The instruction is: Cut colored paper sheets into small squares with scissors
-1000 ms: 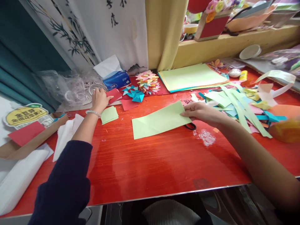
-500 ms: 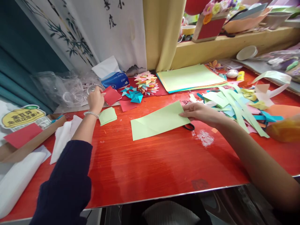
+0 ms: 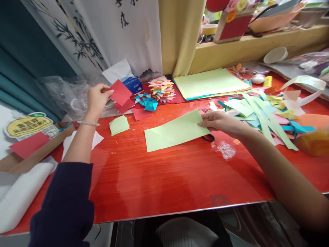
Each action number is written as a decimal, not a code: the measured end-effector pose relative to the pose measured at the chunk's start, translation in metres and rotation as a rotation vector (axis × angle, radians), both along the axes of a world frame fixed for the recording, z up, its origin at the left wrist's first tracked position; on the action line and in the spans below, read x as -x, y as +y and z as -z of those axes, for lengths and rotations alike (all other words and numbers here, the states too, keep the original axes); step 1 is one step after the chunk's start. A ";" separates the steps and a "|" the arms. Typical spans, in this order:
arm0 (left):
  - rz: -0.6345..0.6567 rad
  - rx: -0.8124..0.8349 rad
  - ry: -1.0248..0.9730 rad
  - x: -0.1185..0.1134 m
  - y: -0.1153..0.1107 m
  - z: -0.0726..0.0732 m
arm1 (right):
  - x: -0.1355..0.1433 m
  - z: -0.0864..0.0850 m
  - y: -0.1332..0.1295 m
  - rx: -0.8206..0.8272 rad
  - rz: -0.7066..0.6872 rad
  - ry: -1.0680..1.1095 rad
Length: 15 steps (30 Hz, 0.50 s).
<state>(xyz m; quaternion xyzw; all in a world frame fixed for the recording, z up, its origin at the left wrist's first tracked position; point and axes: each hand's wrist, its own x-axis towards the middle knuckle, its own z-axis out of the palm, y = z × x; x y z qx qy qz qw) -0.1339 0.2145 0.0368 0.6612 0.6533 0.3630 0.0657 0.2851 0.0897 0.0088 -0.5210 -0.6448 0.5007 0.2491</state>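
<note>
1. Worktop [image 3: 133, 192]: beneath the long green sheet [image 3: 174, 130].
2. Long green sheet: right end clamped in the right hand's [image 3: 218, 123] fingers; a tug could crease it.
3. Red square [image 3: 120, 92]: beyond the sheet's left end, corner pinched by the left hand's [image 3: 96, 99] fingers; loosening might drop it.
4. Green squares [image 3: 119, 125]: left of the sheet; a brushing forearm could scatter them.

The hands [image 3: 96, 98] hold a red square [image 3: 120, 92] and green sheet [image 3: 173, 131].
</note>
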 end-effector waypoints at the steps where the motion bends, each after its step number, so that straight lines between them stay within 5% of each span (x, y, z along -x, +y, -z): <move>1: 0.057 0.027 -0.031 -0.006 -0.009 -0.004 | 0.000 0.000 0.000 -0.004 -0.001 -0.005; 4: 0.241 0.170 -0.097 -0.032 -0.044 -0.006 | 0.000 0.001 0.000 -0.010 -0.021 -0.026; 8: 0.501 0.483 -0.140 -0.071 -0.088 0.010 | 0.001 0.003 0.002 0.000 -0.006 -0.017; 15: 0.551 0.614 -0.096 -0.083 -0.099 0.040 | 0.000 0.005 0.004 0.005 -0.002 0.007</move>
